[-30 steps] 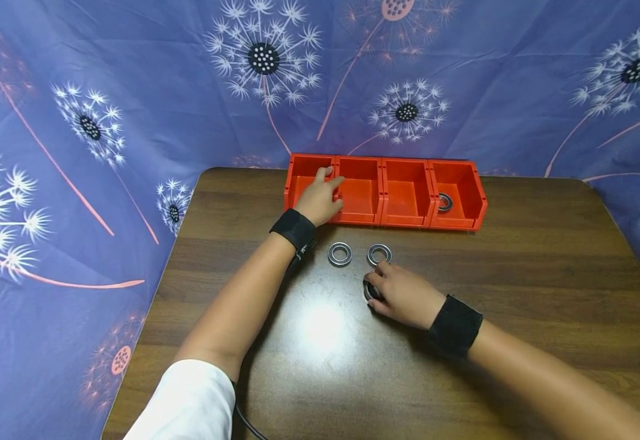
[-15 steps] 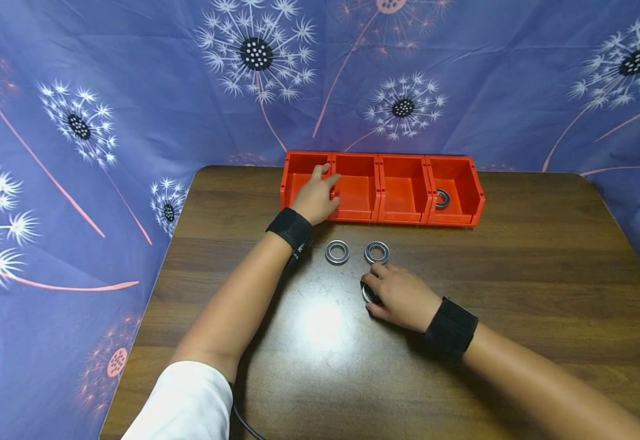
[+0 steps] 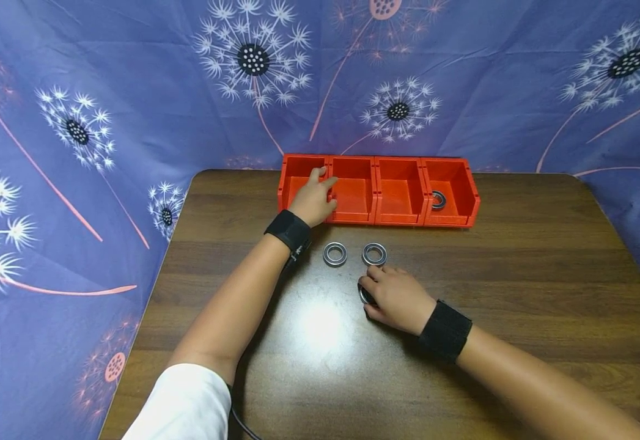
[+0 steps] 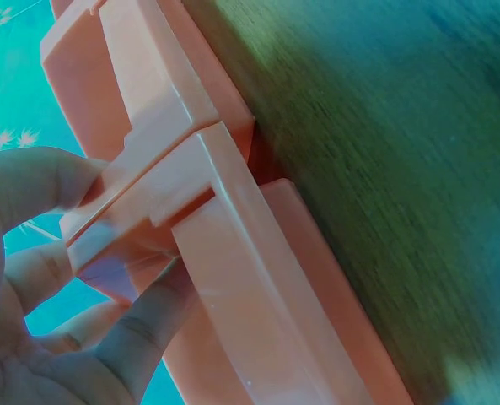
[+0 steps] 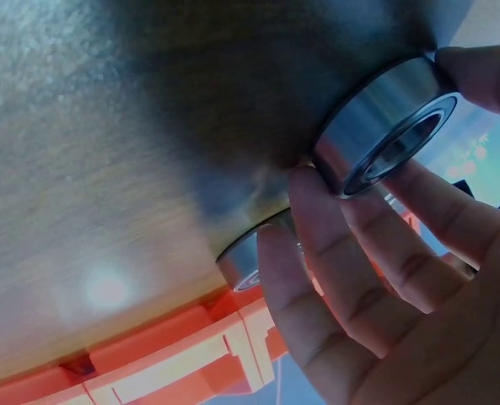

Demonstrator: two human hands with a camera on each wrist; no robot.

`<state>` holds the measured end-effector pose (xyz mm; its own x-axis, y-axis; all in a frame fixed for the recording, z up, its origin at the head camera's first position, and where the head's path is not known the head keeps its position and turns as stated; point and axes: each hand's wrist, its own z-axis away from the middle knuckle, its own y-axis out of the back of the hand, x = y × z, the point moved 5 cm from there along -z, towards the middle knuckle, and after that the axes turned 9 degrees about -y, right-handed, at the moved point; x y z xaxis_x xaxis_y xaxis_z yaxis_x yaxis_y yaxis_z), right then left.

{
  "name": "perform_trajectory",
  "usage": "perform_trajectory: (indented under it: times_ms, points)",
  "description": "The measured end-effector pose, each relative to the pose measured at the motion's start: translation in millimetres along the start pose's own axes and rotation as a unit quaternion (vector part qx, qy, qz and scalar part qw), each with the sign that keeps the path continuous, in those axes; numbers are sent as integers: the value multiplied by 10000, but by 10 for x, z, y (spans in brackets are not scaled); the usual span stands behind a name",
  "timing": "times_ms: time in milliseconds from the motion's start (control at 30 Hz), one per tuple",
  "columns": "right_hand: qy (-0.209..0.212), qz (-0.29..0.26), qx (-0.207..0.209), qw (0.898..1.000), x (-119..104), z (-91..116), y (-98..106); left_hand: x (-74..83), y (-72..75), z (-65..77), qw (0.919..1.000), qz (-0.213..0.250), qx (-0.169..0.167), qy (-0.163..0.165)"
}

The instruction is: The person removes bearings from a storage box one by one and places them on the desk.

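Note:
My left hand (image 3: 311, 203) is over the divider between the two leftmost bins of a red row of storage bins (image 3: 402, 219). In the left wrist view its thumb and fingers straddle the adjoining bin walls (image 4: 161, 181) and grip them. My right hand (image 3: 399, 299) holds a steel ball bearing (image 5: 376, 135) on its edge between thumb and fingers, low at the table; in the head view the hand mostly hides it. Just beyond lies a second bearing (image 3: 365, 255), close to the fingertips. Left of that one a third bearing (image 3: 326, 255) lies flat.
Another bearing (image 3: 443, 200) leans inside the rightmost bin, against its left wall. The bins stand along the back edge of a brown wooden table (image 3: 545, 275), before a blue patterned cloth (image 3: 331, 73). A black cable (image 3: 242, 425) runs by the left arm.
The head view has shifted slightly. Both hands keep almost the same places and grips, and the loose bearings stay where they were.

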<state>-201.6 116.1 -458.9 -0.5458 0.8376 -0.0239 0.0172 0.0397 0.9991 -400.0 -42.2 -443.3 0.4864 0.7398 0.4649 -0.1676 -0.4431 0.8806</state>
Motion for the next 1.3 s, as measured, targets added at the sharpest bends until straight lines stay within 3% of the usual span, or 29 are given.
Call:
perform_trajectory:
  times_ms: [200, 333, 467, 667, 767, 900, 1167, 1300]
  points:
    - [-200, -179, -477, 9985, 61, -16, 60, 12, -5, 19, 9999, 62, -64, 58]
    - [-547, -377, -329, 9972, 234, -60, 294, 19, 5, 6, 10000, 17, -6, 66]
    - [-1020, -600, -77, 9929, 578, -136, 591, 37, 20, -11, 10000, -5, 15, 62]
    - [-2076, -764, -466, 9741, 1325, -317, 809, 48, 26, 8, 9999, 103, 16, 101]
    - [-2362, -779, -749, 9657, 1696, -397, 757, 41, 15, 30, 9998, 142, 32, 107]
    - [-2442, -798, -1152, 9596, 2023, -499, 589, 10, 4, 59, 9998, 130, 6, 119]
    - [-2582, -512, -1615, 9511, 2323, -672, 228, -2, 2, 54, 9998, 131, -48, 153]
    - [-2540, -372, -1693, 9515, 2400, -737, 135, -2, 5, 26, 9997, 172, -87, 120]
